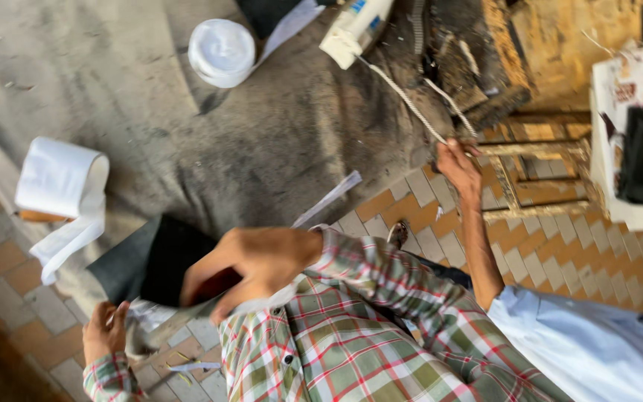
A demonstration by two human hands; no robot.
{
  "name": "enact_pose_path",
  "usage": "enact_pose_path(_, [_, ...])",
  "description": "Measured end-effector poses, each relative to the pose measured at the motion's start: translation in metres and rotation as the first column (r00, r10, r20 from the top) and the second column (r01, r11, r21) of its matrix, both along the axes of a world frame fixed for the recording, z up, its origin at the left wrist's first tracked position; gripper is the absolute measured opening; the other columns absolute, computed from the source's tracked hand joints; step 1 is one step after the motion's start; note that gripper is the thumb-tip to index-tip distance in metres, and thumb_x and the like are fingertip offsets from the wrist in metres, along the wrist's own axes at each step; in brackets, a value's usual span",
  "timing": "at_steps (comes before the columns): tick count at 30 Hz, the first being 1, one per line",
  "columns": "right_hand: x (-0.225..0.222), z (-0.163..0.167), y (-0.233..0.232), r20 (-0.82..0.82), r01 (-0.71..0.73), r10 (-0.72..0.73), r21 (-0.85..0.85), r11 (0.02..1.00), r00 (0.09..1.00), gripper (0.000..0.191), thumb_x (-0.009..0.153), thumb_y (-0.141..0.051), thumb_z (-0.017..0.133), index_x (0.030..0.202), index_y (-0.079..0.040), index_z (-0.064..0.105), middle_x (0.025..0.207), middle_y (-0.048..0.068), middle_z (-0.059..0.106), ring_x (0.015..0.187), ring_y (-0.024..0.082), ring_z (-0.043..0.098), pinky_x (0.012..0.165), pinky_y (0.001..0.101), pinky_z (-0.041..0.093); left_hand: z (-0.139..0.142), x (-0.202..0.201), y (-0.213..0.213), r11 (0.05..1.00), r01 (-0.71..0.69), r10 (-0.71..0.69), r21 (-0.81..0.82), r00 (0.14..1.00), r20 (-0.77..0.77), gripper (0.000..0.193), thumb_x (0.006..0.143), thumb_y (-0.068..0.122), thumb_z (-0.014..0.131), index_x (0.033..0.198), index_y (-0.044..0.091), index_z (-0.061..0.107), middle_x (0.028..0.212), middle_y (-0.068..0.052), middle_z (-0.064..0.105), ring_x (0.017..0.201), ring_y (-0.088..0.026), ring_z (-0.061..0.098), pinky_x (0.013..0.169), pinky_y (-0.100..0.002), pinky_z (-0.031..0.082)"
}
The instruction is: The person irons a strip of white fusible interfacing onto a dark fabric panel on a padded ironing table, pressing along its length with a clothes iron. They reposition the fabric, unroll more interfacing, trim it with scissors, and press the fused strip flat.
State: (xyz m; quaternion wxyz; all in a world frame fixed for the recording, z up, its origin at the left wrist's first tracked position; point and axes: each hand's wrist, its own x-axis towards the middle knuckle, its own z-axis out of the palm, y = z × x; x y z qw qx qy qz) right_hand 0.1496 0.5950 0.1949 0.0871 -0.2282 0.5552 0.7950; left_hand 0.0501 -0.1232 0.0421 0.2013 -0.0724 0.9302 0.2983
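A dark grey, stiff sheet [143, 262] lies over the edge of a grey cloth [187, 126] spread on the paving. My right hand [258, 266], in a plaid sleeve, is closed on the sheet's right edge; something dark red shows under the palm, too blurred to make out. My left hand [104, 332] is lower left, with its fingers closed on the sheet's lower corner, where a whitish strip hangs.
A co-worker's hand [459, 167], from a pale blue sleeve, pulls a white cord [403, 97] by a wooden frame [537, 171]. A white tape roll [221, 50], a white bottle [355, 26], a white cloth roll [61, 179] and a white box [634, 141] lie around.
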Motion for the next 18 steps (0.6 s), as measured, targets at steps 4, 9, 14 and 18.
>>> enact_pose_path(4, [0.035,-0.062,0.02,0.024,-0.021,0.017,0.135,0.991,1.0,0.04,0.101,-0.014,0.055,0.064,-0.005,0.066,0.072,0.006,0.048,0.096,0.021,0.047,0.107,0.0421,0.039,-0.008,0.009,0.008,0.999,-0.003,0.004,-0.04,0.999,0.036,0.034,0.101,0.03,0.073,0.115,0.0,0.065,0.106,-0.023,0.073,0.098,-0.036,0.073,0.081,-0.044,0.057])
enact_pose_path(9, [0.023,-0.059,-0.011,-0.165,-0.022,0.056,0.201,0.979,0.985,0.029,0.114,-0.033,0.044,0.113,-0.007,0.055,0.095,0.003,0.054,0.102,0.011,0.052,0.107,0.029,0.046,-0.013,0.014,0.005,0.999,0.023,-0.021,-0.042,0.998,0.065,0.032,0.1,0.027,0.073,0.115,-0.001,0.064,0.104,-0.022,0.073,0.096,-0.034,0.073,0.079,-0.043,0.057])
enact_pose_path(14, [0.049,-0.035,-0.015,0.142,-0.079,0.105,-0.174,0.982,0.984,0.046,0.107,-0.035,0.051,0.142,-0.009,0.036,0.123,0.0,0.043,0.112,0.006,0.044,0.116,0.0345,0.04,-0.009,0.017,-0.021,0.997,0.01,-0.004,-0.082,0.997,0.077,0.03,0.099,0.023,0.072,0.114,-0.001,0.064,0.102,-0.021,0.072,0.094,-0.033,0.072,0.078,-0.042,0.056])
enact_pose_path(18, [0.092,-0.063,-0.002,-0.09,0.035,-0.151,-0.74,0.672,0.984,0.059,0.108,-0.034,0.046,0.162,-0.022,0.024,0.147,-0.014,0.032,0.125,-0.004,0.035,0.12,0.0317,0.04,-0.006,0.011,-0.041,0.995,0.008,-0.003,-0.098,0.999,0.054,0.028,0.099,0.021,0.071,0.114,-0.001,0.064,0.1,-0.02,0.072,0.092,-0.031,0.072,0.077,-0.041,0.056])
